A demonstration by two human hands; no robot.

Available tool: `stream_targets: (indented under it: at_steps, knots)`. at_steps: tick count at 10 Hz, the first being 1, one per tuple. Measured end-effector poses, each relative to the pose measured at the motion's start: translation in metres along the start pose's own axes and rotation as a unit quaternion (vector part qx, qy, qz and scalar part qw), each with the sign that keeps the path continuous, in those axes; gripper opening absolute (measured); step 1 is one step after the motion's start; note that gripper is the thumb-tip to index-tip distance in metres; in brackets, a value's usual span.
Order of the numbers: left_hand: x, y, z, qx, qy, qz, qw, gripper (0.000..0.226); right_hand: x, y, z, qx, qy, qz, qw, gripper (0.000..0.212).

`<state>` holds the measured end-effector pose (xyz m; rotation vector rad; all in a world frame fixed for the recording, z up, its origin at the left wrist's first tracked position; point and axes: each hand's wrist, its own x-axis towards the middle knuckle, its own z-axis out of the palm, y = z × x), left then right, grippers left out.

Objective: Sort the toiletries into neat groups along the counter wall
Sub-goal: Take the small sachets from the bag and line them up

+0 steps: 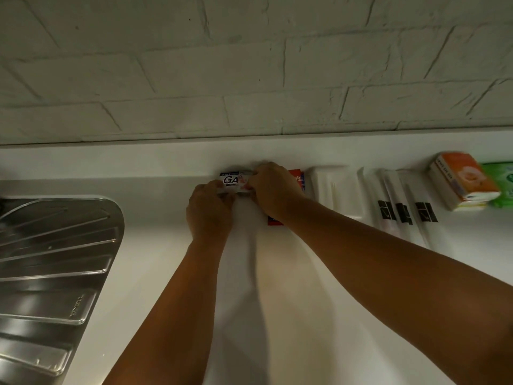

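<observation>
White-labelled toiletry box [231, 180], long axis lying along the counter wall [133, 162], print facing up; left hand [210, 211] and right hand [274, 191] grip its ends.

The picture I receive is dim, with a warm yellow-green cast. Light seems to come from above and behind: the arms throw soft shadows forward on the white counter [155, 245]. The steel drainboard [55, 259] shows pale glare on its ribs. At the right edge the orange packet [463, 182] and green packet [502, 184] are smeared. The counter line bends. Letters on the small pack [230, 180], gripped by left hand [209, 215] and right hand [274, 190], are readable.
</observation>
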<state>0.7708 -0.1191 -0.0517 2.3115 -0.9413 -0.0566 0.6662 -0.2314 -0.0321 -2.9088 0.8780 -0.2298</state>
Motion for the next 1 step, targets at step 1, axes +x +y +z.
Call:
stream_targets:
  at_steps: [1]
  knots:
    - [-0.0009, -0.0001, -0.0006, -0.011, 0.005, -0.001, 1.0, 0.039, -0.0014, -0.0004, -0.0047, 0.003, 0.007, 0.005, 1.0, 0.03]
